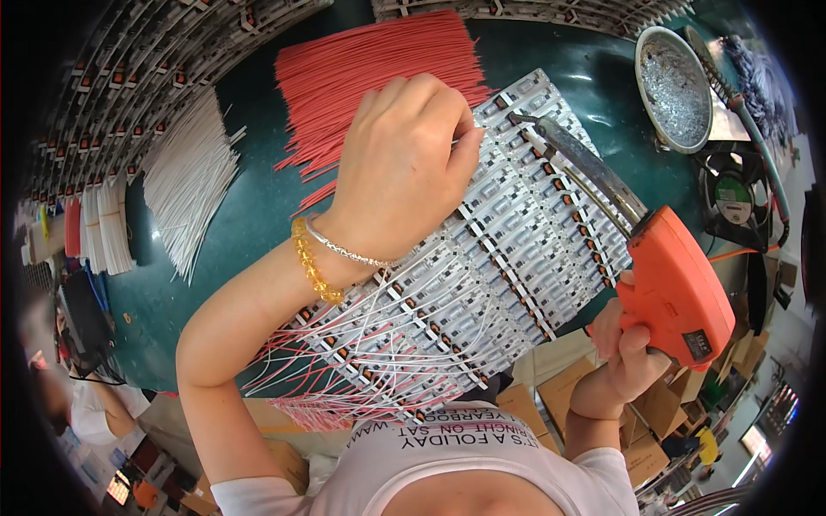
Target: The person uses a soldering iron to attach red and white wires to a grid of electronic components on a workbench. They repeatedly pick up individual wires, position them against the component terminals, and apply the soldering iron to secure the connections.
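Note:
My left hand (404, 150) is closed over the far left edge of a panel of small circuit boards (516, 228), its thumb and index finger drawn together. What they pinch, if anything, is hidden. Around the handle of an orange-red soldering gun (680, 284) my right hand (632, 357) is wrapped. The gun's long metal nose reaches over the panel's far part, its tip just right of my left fingers; I cannot tell whether it touches. Red and white wires (379, 344) stick out from the panel's near left part, under my left forearm. Loose red wires (379, 60) lie beyond my left hand.
White wires (194, 172) lie on the green table (249, 249) at left, with bundled white wires (110, 224) farther left. A metal dish (638, 73) of grey bits and a small fan (734, 198) stand at right. Stacked board panels (146, 52) rise at far left.

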`<state>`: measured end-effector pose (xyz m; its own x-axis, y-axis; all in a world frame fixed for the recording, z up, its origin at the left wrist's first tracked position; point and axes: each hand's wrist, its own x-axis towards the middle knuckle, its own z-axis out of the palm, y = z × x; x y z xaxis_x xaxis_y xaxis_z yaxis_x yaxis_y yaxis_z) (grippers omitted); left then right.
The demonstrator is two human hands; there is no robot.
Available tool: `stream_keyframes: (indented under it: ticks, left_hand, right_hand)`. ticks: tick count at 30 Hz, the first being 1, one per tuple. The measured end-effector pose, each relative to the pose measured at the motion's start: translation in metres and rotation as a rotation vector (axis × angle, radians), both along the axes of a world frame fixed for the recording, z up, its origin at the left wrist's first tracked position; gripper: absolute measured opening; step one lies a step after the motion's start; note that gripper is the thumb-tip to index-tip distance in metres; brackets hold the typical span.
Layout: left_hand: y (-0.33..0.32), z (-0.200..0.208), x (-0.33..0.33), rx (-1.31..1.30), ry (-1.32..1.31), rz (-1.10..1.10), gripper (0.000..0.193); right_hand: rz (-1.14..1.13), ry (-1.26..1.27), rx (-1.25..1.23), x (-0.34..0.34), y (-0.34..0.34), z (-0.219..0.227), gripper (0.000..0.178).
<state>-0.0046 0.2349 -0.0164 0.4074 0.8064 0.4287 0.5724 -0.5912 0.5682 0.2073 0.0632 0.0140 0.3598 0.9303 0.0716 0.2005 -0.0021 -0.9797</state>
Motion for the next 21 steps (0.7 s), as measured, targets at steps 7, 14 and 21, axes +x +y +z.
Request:
stream_keyframes:
  ticks: [7,14,21]
  left_hand:
    - [0.0,0.003,-0.006,0.063,-0.025,-0.007,0.011]
    - [-0.013,0.052,-0.117,0.251,0.665,0.406,0.015]
    - [-0.013,0.025,-0.191,0.115,0.555,0.368,0.007]
  right_hand:
    - [0.019,0.038,0.057,-0.007,-0.002,0.001,0.07]
    - [0.151,0.114,0.12,0.016,-0.013,0.0,0.067]
    - [0.159,0.112,0.127,0.008,-0.01,0.0,0.066]
